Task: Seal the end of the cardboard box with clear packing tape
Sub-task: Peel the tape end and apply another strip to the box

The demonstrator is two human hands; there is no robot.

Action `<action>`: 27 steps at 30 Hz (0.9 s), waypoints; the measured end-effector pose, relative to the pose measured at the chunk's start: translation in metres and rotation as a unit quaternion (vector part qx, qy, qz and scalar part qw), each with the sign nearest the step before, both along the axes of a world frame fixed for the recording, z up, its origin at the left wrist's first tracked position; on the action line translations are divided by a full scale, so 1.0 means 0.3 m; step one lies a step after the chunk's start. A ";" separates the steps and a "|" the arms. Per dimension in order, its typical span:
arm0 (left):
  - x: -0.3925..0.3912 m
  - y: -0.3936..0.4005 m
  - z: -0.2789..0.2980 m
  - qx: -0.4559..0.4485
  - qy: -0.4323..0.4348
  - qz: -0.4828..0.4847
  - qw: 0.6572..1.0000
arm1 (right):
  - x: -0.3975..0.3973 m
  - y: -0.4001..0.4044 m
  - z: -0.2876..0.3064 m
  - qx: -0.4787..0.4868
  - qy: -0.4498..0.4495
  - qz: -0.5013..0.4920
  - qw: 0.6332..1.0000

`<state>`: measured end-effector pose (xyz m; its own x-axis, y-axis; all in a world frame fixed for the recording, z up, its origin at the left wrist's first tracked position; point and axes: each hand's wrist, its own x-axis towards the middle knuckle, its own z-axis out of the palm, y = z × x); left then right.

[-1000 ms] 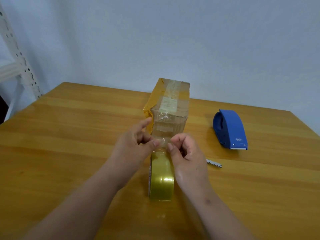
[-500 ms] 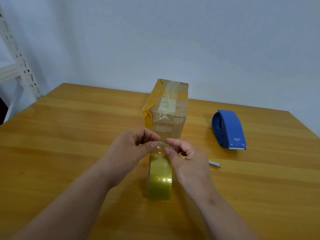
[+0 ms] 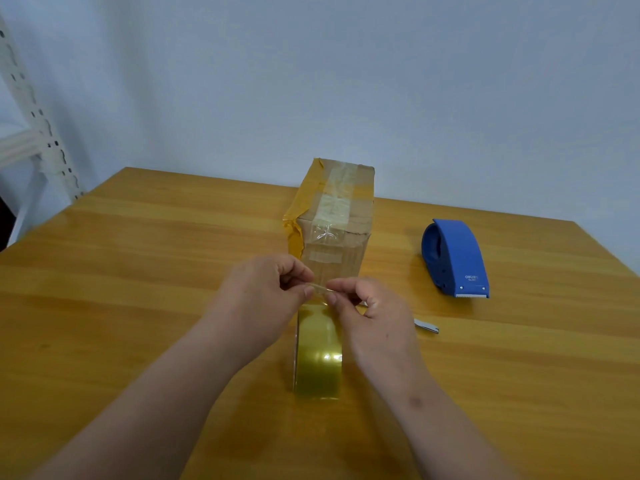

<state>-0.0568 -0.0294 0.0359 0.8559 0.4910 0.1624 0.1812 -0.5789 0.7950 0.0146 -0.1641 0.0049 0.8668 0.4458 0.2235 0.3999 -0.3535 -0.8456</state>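
While pinched between both thumbs and forefingers, hangs lower than a second ago: a clear strip of packing tape [image 3: 320, 289], then held up against the lower part of the near end of the tall brown cardboard box [image 3: 334, 233], now drawn down and towards the body, level with the top of the upright yellowish roll of clear packing tape [image 3: 318, 355] standing on edge on the varnished wooden table [image 3: 138, 271] just in front of the box. Closed in a tight pinch on the strip's left edge, left hand [image 3: 263, 296], remaining fingers curled; likewise closed on the right edge, right hand [image 3: 370, 313] (palm turned down, knuckles raised). Judged as a length being stretched from the roll, or readied for tearing by hand, with the near end of the box not yet sealed by this piece, though crinkled clear tape already sits across its upper edge. Untouched well to the right, a blue plastic tape dispenser [image 3: 455, 259] with a toothed blade; beside the right wrist, a small grey metal object [image 3: 426, 325], half covered and not identifiable. Hard to make out: whether the strip remains joined to the roll, where it ends, and whether its far part touches the box at all, the film being nearly invisible against the cardboard. Hidden too: the bottom of the box's near end, behind the hands.
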 end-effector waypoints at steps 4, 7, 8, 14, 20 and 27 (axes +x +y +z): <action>-0.001 -0.007 0.002 0.005 0.005 0.012 1.000 | 0.003 0.001 0.009 -0.021 -0.025 0.004 0.999; 0.001 -0.006 0.000 -0.012 -0.001 0.008 1.000 | 0.004 0.006 0.011 -0.036 -0.053 0.013 0.998; 0.003 -0.005 0.000 -0.022 -0.003 0.005 1.000 | 0.004 0.007 0.010 -0.041 -0.061 0.013 0.997; 0.005 0.006 0.001 -0.081 0.012 -0.019 0.996 | 0.005 0.001 0.031 -0.062 -0.102 0.024 0.993; 0.001 0.013 -0.007 -0.123 0.026 -0.012 0.992 | 0.008 0.002 0.055 -0.120 -0.071 0.050 0.989; 0.001 0.027 -0.018 -0.188 0.015 0.004 0.982 | 0.030 -0.014 0.064 -0.094 0.022 0.081 0.992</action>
